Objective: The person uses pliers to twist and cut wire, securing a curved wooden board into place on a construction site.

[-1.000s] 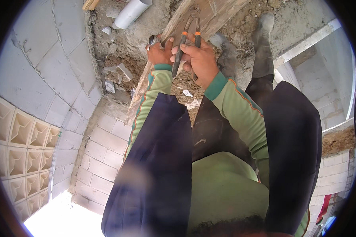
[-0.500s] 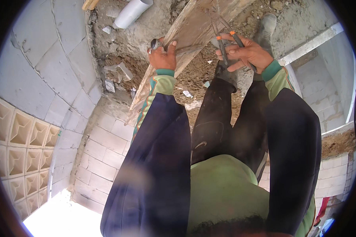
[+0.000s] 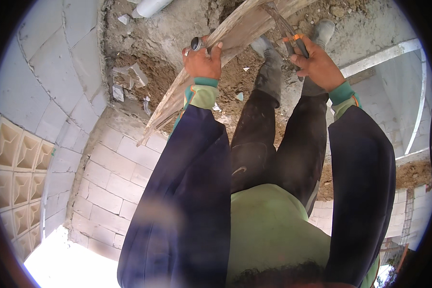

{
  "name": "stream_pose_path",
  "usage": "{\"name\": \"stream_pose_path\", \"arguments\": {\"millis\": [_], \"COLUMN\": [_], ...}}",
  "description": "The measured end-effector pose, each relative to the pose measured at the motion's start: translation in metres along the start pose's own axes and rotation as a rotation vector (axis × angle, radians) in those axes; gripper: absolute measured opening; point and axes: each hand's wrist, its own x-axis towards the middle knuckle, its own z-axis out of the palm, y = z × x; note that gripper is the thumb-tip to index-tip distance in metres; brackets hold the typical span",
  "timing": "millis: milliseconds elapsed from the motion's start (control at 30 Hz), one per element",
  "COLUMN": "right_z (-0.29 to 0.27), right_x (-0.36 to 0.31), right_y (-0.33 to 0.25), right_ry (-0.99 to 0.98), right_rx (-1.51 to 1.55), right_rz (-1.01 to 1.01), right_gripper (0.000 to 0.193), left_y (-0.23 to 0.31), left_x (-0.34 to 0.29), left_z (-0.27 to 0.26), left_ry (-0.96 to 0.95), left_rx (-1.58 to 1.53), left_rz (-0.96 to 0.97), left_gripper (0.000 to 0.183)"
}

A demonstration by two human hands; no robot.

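Note:
A long, rough wooden plank (image 3: 247, 30) slants from the lower left up to the top edge. My left hand (image 3: 202, 62) is closed around the plank's left edge, thumb on its face, with a large dark-topped ring showing on a finger. Gripped in my right hand (image 3: 319, 65) is a pair of metal pincers (image 3: 282, 23) with black and orange handles. The handles are close together, and the pincers' jaws meet the plank's face near the top. Whether they bite on anything there is too small to tell.
My two boots (image 3: 269, 72) stand on soil right of the plank. Broken block pieces (image 3: 131, 76) lie on the dirt at left, below a white pipe (image 3: 151, 6). A grey block wall (image 3: 57, 72) rises on the left, and a pale concrete edge (image 3: 381, 57) runs along the right.
My right hand has closed its fingers around the pincers, bringing the spread handles together, and shifted slightly right. The left hand keeps its hold on the plank. The view has shifted a little.

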Motion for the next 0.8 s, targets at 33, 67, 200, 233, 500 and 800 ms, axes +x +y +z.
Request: {"name": "stream_pose_path", "arguments": {"millis": [33,67,200,233,500,800], "right_z": [0.0,-0.002,-0.008,-0.007,-0.006,-0.031], "right_x": [-0.002,-0.003,-0.009,-0.009,-0.011,-0.031], "right_y": [-0.002,-0.004,-0.019,-0.02,-0.024,-0.072], "right_ry": [0.019,0.038,-0.036,-0.024,-0.026,0.191], "right_rx": [0.027,0.055,-0.028,-0.048,-0.095,-0.988], "right_rz": [0.012,0.024,0.024,0.037,-0.036,-0.078], "right_gripper": [0.047,0.047,0.047,0.044,0.043,0.04], "left_y": [0.003,0.006,-0.001,0.002,0.011,0.017], "left_x": [-0.001,-0.002,-0.006,-0.007,-0.012,-0.021], "left_z": [0.0,0.0,0.0,-0.002,-0.003,0.006], "left_ry": [-0.004,-0.009,0.035,0.031,0.088,-0.041], "left_rx": [0.009,0.018,0.006,-0.003,0.031,-0.017], "left_rz": [-0.003,-0.005,0.057,0.032,0.054,0.033], "left_gripper": [0.044,0.042,0.036,0.035,0.035,0.034]}}
